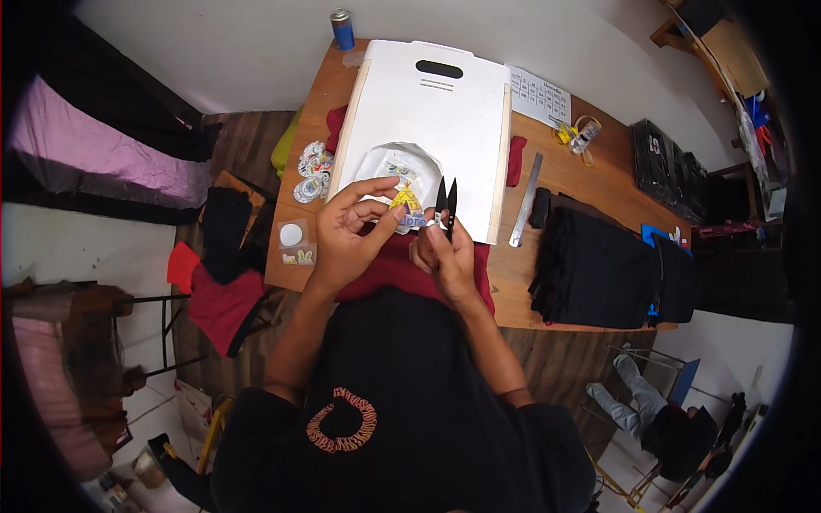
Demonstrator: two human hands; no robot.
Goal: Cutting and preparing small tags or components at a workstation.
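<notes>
Over the white board (pixel 453 115), my left hand (pixel 349 235) is closed on a cut-out printed decal (pixel 405 198) with a yellow figure and blue lettering, pinched between thumb and fingers. Close to the decal's right edge, my right hand (pixel 446 261) grips small thread snips (pixel 451 202). Their two black blades are spread apart and point away from me. Behind both hands, a shallow whitish dish or sheet (pixel 424 156) lies on the board with another printed piece in it. Maroon fabric (pixel 389 269) shows below my hands, partly under the board.
Several printed cut-outs (pixel 313 173) and a small packet with a white disc (pixel 292 234) lie left of the board. To the right are a metal ruler (pixel 525 201), folded black garments (pixel 590 261) and black packages (pixel 667 167). A spray can (pixel 342 30) stands at the far left corner.
</notes>
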